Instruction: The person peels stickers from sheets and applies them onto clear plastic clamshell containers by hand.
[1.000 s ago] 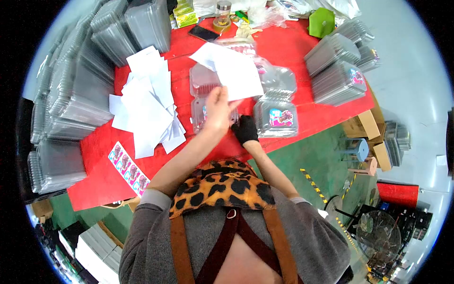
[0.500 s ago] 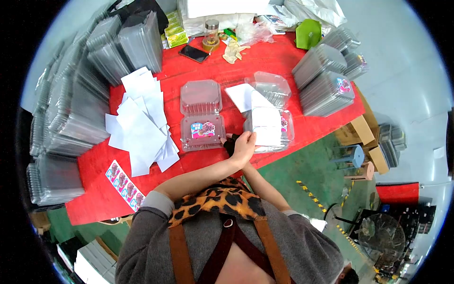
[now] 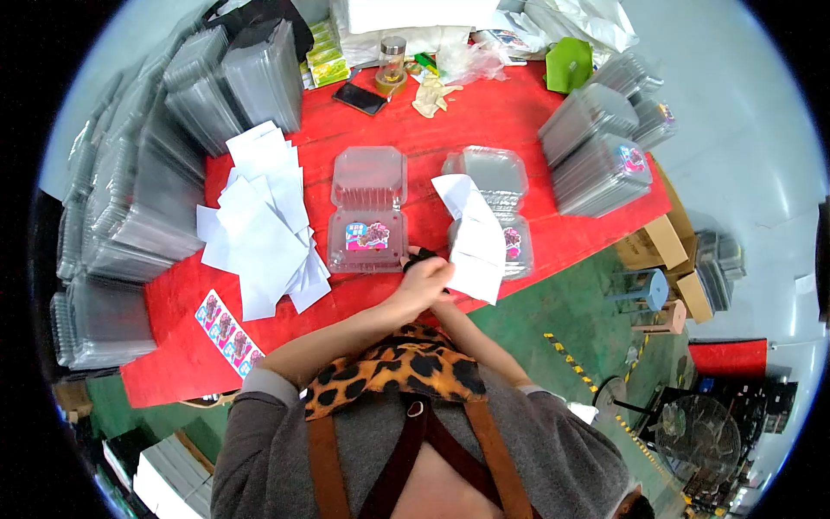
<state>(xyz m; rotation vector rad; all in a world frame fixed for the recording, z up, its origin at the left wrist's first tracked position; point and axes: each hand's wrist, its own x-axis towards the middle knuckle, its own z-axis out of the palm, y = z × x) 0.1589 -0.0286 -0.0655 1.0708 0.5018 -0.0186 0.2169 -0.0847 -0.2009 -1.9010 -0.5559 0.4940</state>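
My left hand point(image 3: 428, 283) is closed on the lower left edge of a bent white paper sheet point(image 3: 477, 255). The sheet lies over the left part of an open clear plastic clamshell box point(image 3: 497, 166) with a grape-picture sticker point(image 3: 513, 243). My forearms cross, the left one on top. My right hand point(image 3: 418, 258), with black covering on its fingers, is beside the lower right corner of another open clamshell box point(image 3: 369, 176). That hand is mostly hidden under the left, so its grip does not show. A colourful sticker point(image 3: 367, 236) is on this second box too.
Loose white sheets point(image 3: 255, 225) and a sticker strip point(image 3: 226, 336) lie on the red table point(image 3: 346, 130) at left. Stacks of clear boxes point(image 3: 138, 186) line the left edge, others point(image 3: 601, 173) the right. A phone point(image 3: 360, 99), a jar point(image 3: 392, 59) and a glove point(image 3: 432, 95) lie further back.
My left hand has pulled the white paper down and toward me, uncovering more of the right box and its sticker. The right hand stays near the left box's corner.
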